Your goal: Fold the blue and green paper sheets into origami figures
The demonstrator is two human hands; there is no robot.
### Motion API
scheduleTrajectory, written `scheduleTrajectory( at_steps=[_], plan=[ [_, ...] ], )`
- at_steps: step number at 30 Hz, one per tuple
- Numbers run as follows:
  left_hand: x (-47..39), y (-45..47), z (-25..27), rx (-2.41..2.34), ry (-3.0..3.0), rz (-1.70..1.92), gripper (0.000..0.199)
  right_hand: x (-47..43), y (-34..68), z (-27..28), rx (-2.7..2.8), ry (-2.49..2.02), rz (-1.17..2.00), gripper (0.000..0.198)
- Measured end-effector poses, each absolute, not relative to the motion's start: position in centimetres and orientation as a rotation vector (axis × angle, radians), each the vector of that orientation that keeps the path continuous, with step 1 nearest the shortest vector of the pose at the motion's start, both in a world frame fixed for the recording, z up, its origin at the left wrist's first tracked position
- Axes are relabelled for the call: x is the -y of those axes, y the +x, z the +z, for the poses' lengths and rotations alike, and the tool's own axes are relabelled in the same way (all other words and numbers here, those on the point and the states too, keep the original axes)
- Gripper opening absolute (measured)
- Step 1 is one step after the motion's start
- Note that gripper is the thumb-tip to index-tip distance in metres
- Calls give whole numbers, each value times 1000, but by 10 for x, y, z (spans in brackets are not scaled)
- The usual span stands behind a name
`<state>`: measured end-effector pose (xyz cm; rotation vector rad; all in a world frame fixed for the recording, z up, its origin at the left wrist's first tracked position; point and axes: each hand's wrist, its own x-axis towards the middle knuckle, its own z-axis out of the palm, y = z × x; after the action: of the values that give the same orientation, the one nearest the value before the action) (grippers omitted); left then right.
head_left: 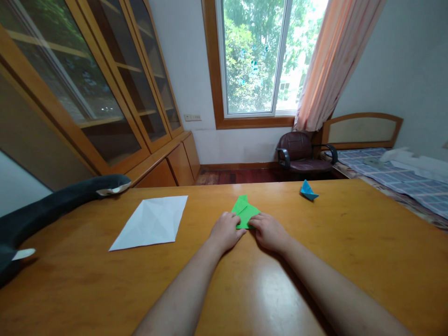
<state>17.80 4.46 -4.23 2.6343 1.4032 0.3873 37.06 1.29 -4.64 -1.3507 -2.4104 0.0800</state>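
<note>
Center frame, crisp-edged green folded paper (245,215) lies on the glossy wooden desk (87,289); left hand (226,229) and right hand (269,231) press it, pinching or not I cannot tell. Pleated pink curtain (336,65), upper right.

Bright window (250,60) beside pink curtain (338,60).

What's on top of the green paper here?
Parts of the left hand and right hand rest on the green paper, one at each side; the paper beneath them cannot be seen.
</note>
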Motion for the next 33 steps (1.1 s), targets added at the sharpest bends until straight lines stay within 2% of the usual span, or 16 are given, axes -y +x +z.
scheduleTrajectory(
  at_steps=[16,33],
  plan=[
    [-47,180,-43,-1354,2640,390,25,-21,383,-49,2253,-1357,-49,27],
    [-42,187,-42,-1205,2662,411,24,-21,382,-41,2236,-1514,-115,21]
  ],
)
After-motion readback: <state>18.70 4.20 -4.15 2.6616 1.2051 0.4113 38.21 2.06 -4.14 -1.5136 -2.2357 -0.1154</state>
